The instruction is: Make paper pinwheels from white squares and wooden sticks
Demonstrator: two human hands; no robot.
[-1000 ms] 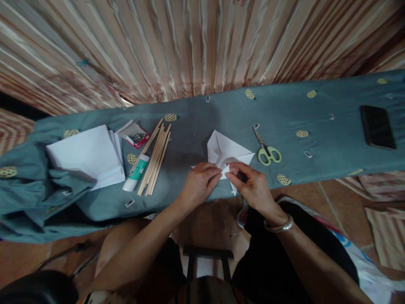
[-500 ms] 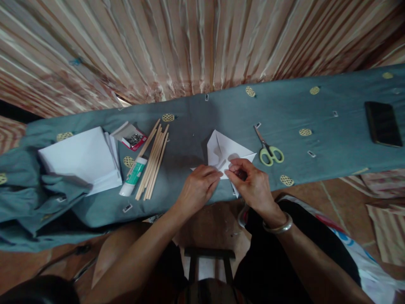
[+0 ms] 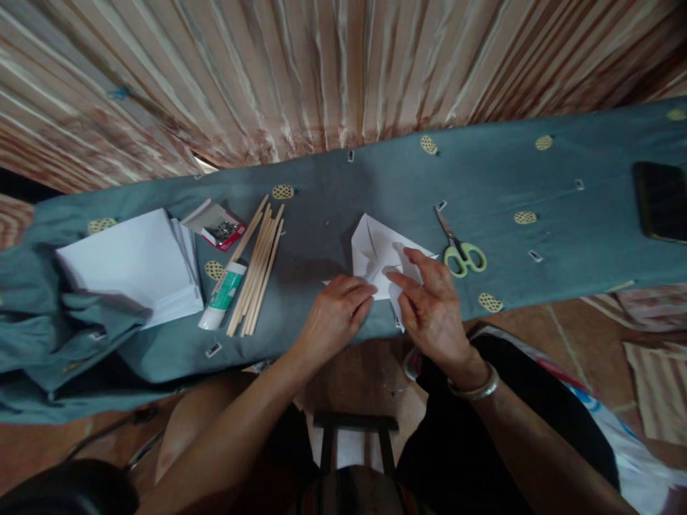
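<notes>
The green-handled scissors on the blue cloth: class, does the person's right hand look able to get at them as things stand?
Probably yes: the green-handled scissors lie just beside the right hand, with only bare blue cloth between.

White folded paper, creased flaps, flat on the teal cloth

A folded sheet of white paper is pressed flat on the blue-grey patterned cloth by the left hand, whose fingers are curled on its near edge, and by the right hand, whose fingers are spread over its right side. Just right of the paper, green-handled scissors are seen. Left of it, a bundle of thin wooden sticks, a white and green glue tube and a stack of white sheets are laid.
</notes>
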